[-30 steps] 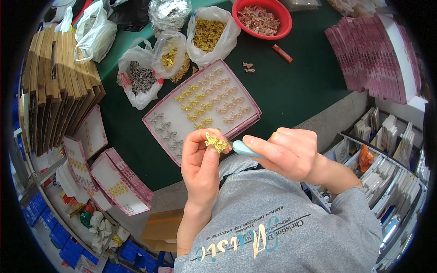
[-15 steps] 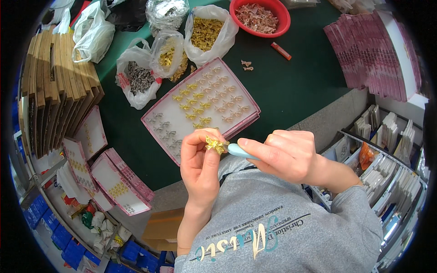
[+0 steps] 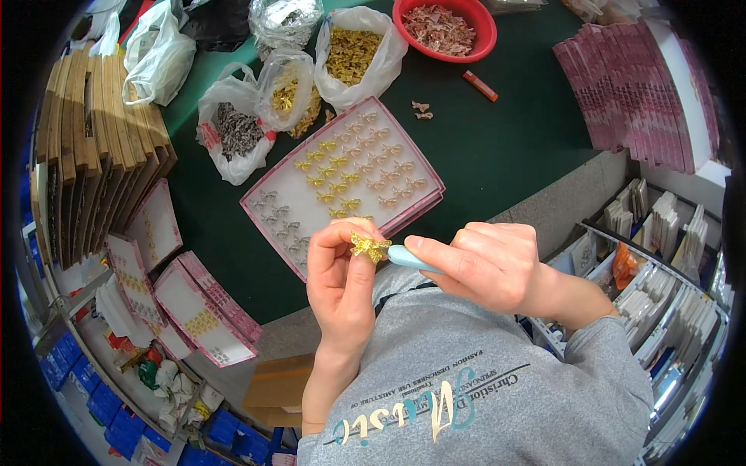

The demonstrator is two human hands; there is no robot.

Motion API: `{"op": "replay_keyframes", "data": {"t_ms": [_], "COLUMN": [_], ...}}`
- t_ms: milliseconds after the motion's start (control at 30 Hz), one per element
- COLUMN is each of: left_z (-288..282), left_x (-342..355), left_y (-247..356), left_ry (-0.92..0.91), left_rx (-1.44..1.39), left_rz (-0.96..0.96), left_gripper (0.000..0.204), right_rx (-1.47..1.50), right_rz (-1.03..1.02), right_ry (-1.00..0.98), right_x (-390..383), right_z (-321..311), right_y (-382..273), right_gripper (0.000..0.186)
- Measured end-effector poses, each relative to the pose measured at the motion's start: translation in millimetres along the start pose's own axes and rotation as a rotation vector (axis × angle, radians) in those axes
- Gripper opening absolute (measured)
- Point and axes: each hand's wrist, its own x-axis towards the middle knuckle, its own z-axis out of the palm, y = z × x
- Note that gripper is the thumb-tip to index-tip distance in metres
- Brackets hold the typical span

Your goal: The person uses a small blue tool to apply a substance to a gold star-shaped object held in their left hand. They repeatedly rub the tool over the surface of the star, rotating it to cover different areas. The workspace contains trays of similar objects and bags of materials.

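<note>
My left hand (image 3: pixel 342 276) pinches a shiny gold bow- or butterfly-shaped ornament (image 3: pixel 368 247) between thumb and fingers. My right hand (image 3: pixel 493 268) is wrapped round a tool with a light blue handle (image 3: pixel 412 259). The tool's thin tip meets the right side of the ornament; its exact shape is too small to tell. Just beyond my hands, a pink-edged white board (image 3: pixel 315 225) lies askew on the green table, carrying rows of similar ornaments in silver, gold and pale pink.
Plastic bags of silver pieces (image 3: pixel 237 132) and gold pieces (image 3: pixel 353 58) stand behind the board. Farther back is a red bowl (image 3: pixel 488 35) of pinkish pieces. Stacked cardboard (image 3: pixel 101 155) rises at left, pink-edged boards (image 3: pixel 629 93) at right. A red stick (image 3: pixel 480 86) lies on the table.
</note>
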Motion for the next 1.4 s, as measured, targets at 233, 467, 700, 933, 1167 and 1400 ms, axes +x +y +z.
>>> {"op": "replay_keyframes", "data": {"t_ms": [233, 467, 700, 933, 1167, 1400], "left_z": [0, -1, 1, 1, 3, 4], "left_x": [-1, -1, -1, -3, -4, -4], "left_y": [1, 2, 8, 6, 7, 11], "left_ry": [0.008, -0.011, -0.049, -0.070, -0.076, -0.079], "left_rx": [-0.006, 0.117, 0.283, 0.334, 0.286, 0.230], "left_rz": [-0.031, 0.053, 0.134, 0.141, 0.057, -0.029], "left_gripper": [0.016, 0.012, 0.015, 0.014, 0.015, 0.016], "right_rx": [0.012, 0.000, -0.093, -0.182, -0.267, -0.312], "right_rz": [0.003, 0.004, -0.011, -0.053, -0.130, -0.208], "right_ry": [0.008, -0.014, -0.010, -0.028, -0.078, -0.085], "right_x": [-1, -1, -4, -7, -3, 0], "right_z": [1, -2, -5, -8, -17, -20], "right_y": [1, -1, -4, -3, -2, 3], "right_gripper": [0.043, 0.041, 0.038, 0.038, 0.039, 0.038]}}
